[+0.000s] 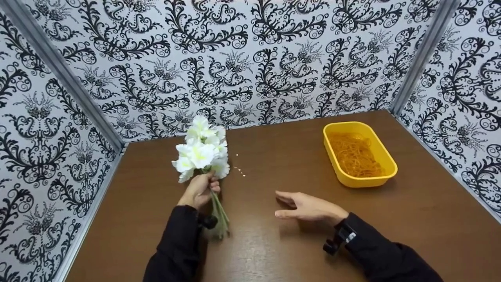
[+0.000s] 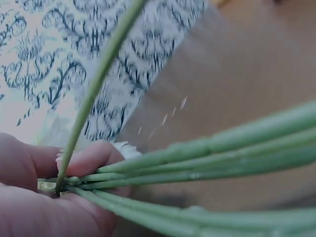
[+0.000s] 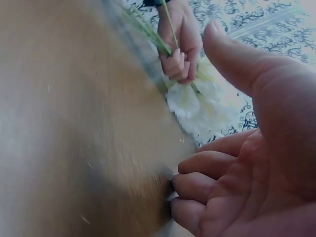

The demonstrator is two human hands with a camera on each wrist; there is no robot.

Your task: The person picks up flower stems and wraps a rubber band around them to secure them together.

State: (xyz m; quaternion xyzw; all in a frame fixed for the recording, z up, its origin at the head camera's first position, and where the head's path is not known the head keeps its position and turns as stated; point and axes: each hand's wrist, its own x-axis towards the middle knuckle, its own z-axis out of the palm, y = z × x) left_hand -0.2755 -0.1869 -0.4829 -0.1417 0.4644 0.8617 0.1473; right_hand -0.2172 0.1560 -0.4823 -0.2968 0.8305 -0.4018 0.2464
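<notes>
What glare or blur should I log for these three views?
Head: pale glare on the table, low in the middle; left wrist: wallpaper soft, washed out just above the left hand; right wrist: table smeared by blur, white flowers hazy.

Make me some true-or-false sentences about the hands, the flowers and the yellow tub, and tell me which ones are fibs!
1. The left hand is gripping the flowers by their stems. True.
2. The flowers are bright red. False: they are white.
3. There are thin orange strands inside the yellow tub. True.
4. The right hand is holding nothing. True.
5. The yellow tub is to the left of the flowers. False: it stands to their right.
6. The right hand is touching the yellow tub. False: there is a gap between them.
</notes>
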